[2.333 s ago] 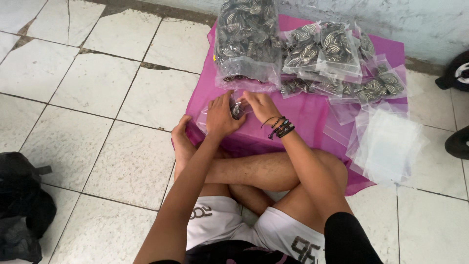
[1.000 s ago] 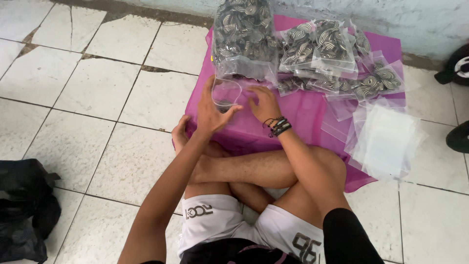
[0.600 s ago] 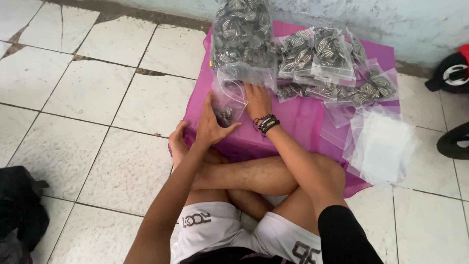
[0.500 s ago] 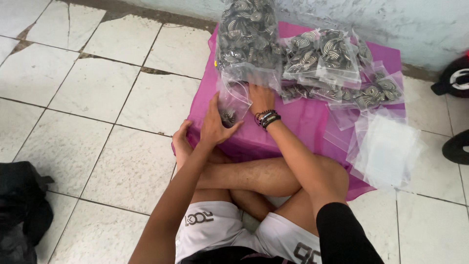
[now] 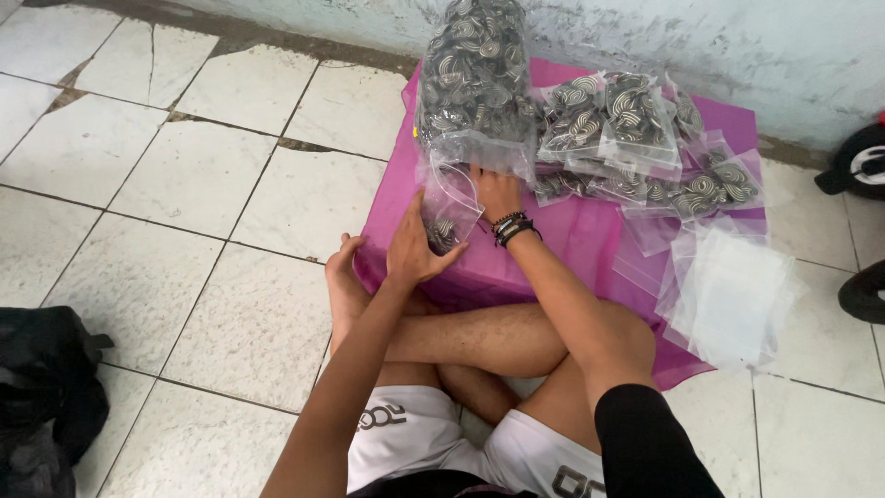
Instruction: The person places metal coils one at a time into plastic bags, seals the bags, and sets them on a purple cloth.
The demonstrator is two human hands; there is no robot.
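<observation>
I sit cross-legged on a tiled floor in front of a magenta cloth [image 5: 572, 249]. My left hand [image 5: 412, 247] holds a small clear zip bag [image 5: 445, 214] with a few dark swirl-patterned pieces at its bottom. My right hand [image 5: 495, 192], with bead bracelets on the wrist, reaches under the open mouth of a big clear bag [image 5: 473, 78] stuffed with the same swirl pieces. Whether its fingers hold any pieces is hidden by the plastic.
Several small filled bags [image 5: 627, 124] lie on the cloth to the right. A stack of empty clear bags [image 5: 728, 295] sits at the cloth's right edge. A black bag [image 5: 41, 397] lies on the floor at left. A wall runs along the back, with a wheel [image 5: 862, 166] at far right.
Both hands moved from near my lap forward to the big bag. The small bag went up with my left hand, and my right hand went to the big bag's mouth.
</observation>
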